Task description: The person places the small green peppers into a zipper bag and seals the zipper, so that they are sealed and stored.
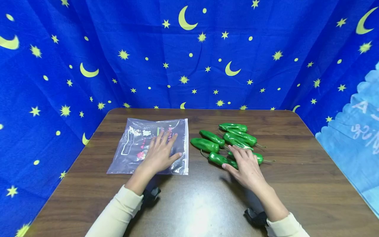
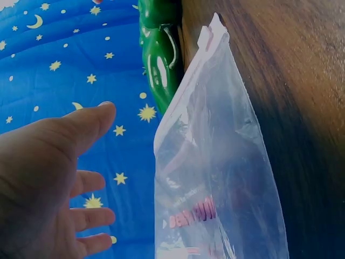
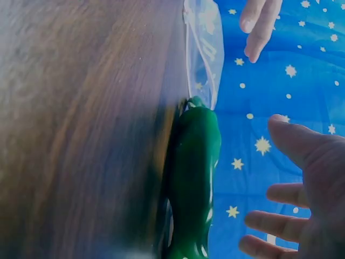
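A clear zip bag (image 1: 136,131) with printed pictures lies flat on the left half of the table, its white zip edge facing right. Over it hovers my left hand (image 1: 161,154), fingers spread and holding nothing; the left wrist view shows a gap between that hand and the bag (image 2: 215,162). Several glossy green peppers (image 1: 204,144) lie in a loose group right of the bag. My right hand (image 1: 247,166) is above the nearest ones, fingers extended, partly hiding two of them. In the right wrist view a pepper (image 3: 194,172) stands apart from the fingers.
The brown wooden table (image 1: 296,184) reaches back to a blue curtain (image 1: 148,39) with yellow moons and stars. A light blue cloth (image 1: 352,138) with white lettering hangs at the right. Dark straps (image 1: 256,217) sit at both wrists.
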`<act>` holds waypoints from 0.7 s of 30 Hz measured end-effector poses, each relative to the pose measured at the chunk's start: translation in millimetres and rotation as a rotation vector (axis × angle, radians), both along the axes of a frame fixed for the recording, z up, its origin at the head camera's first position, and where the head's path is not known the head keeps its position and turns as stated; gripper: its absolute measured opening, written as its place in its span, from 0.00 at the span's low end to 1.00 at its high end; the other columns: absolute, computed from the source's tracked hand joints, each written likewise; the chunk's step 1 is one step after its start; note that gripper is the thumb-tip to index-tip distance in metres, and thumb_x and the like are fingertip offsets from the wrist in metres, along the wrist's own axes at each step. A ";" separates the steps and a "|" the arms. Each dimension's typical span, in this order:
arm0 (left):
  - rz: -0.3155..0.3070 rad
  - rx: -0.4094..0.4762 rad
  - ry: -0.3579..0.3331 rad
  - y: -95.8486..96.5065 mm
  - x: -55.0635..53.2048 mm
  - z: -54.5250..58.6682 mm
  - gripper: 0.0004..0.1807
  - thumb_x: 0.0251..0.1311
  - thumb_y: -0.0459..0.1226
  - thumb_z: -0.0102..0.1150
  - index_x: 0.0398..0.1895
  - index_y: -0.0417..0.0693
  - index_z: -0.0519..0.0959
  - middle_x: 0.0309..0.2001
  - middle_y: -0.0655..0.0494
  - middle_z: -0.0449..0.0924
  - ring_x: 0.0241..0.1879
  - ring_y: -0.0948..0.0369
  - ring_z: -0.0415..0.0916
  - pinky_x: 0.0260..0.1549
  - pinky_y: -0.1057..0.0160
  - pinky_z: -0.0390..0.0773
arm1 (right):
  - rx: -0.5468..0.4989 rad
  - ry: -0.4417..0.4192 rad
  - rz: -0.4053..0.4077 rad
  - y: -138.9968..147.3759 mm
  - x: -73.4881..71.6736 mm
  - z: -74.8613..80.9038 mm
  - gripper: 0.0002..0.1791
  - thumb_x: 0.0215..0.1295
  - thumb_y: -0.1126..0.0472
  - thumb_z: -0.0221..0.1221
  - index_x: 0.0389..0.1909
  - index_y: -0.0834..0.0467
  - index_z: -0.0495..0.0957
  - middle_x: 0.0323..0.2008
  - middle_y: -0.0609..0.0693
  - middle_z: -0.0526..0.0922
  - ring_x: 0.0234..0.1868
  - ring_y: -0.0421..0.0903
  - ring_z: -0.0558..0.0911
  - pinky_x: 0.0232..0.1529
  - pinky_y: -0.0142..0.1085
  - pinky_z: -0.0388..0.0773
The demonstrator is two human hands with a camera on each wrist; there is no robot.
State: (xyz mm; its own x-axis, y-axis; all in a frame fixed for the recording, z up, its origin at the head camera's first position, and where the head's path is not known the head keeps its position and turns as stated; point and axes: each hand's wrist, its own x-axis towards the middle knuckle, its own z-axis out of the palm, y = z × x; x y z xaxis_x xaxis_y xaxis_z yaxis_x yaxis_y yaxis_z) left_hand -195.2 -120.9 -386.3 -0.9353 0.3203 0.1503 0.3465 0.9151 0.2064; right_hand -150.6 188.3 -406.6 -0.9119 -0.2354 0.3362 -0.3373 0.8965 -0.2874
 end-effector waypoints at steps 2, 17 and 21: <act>-0.002 -0.004 -0.001 0.5 -2.1 -1.3 0.42 0.58 0.58 0.54 0.72 0.51 0.56 0.73 0.43 0.50 0.73 0.42 0.42 0.68 0.37 0.44 | -0.022 -0.011 0.000 0.9 -0.3 -0.6 0.38 0.56 0.44 0.63 0.66 0.55 0.65 0.60 0.56 0.72 0.58 0.59 0.68 0.52 0.55 0.65; -0.048 0.019 -0.045 1.8 -14.9 -3.9 0.41 0.59 0.58 0.53 0.72 0.51 0.56 0.73 0.42 0.51 0.73 0.42 0.43 0.67 0.37 0.50 | -0.103 -0.054 0.017 7.8 -2.7 -7.0 0.34 0.55 0.50 0.65 0.61 0.59 0.70 0.54 0.60 0.78 0.53 0.58 0.74 0.54 0.54 0.69; -0.056 0.042 -0.053 1.0 -17.9 -4.7 0.41 0.59 0.57 0.54 0.72 0.50 0.57 0.72 0.42 0.52 0.73 0.42 0.44 0.67 0.37 0.51 | -0.116 -0.063 0.013 10.1 -2.5 -8.0 0.33 0.54 0.50 0.66 0.59 0.60 0.72 0.54 0.60 0.78 0.54 0.58 0.75 0.54 0.54 0.70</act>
